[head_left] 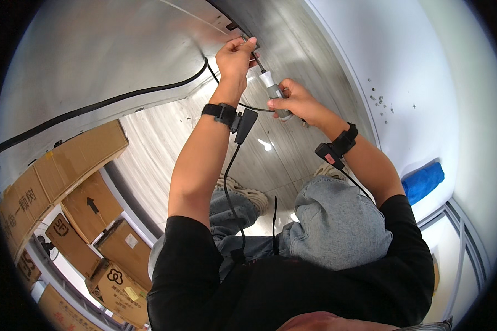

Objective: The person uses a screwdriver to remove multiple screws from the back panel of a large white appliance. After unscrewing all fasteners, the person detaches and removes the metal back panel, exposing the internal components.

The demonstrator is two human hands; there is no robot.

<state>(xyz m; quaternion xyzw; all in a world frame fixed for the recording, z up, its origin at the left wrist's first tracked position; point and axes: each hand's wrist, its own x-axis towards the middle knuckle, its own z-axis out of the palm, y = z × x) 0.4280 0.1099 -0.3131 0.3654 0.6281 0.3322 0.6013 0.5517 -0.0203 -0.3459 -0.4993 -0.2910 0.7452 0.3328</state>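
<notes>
My right hand (299,102) is wrapped round the grey and white handle of a screwdriver (276,92). Its thin dark shaft points up and away, toward the lower edge of a large metal panel (143,49). At the shaft's far end my left hand (235,59) is closed in a pinch beside the panel's edge. What sits between those fingertips is hidden, and so is the screwdriver's tip. A black cable (116,101) runs along the panel, drops past its corner and passes behind my left wrist toward the screwdriver's handle.
Cardboard boxes (91,204) are stacked on a rack at the left. Along the right stands a white wall or panel (419,83) with several small dark spots, and a blue bundle (423,183) lies by it. Wood-look floor (165,132) spreads below. Strapped devices with cables sit on both wrists.
</notes>
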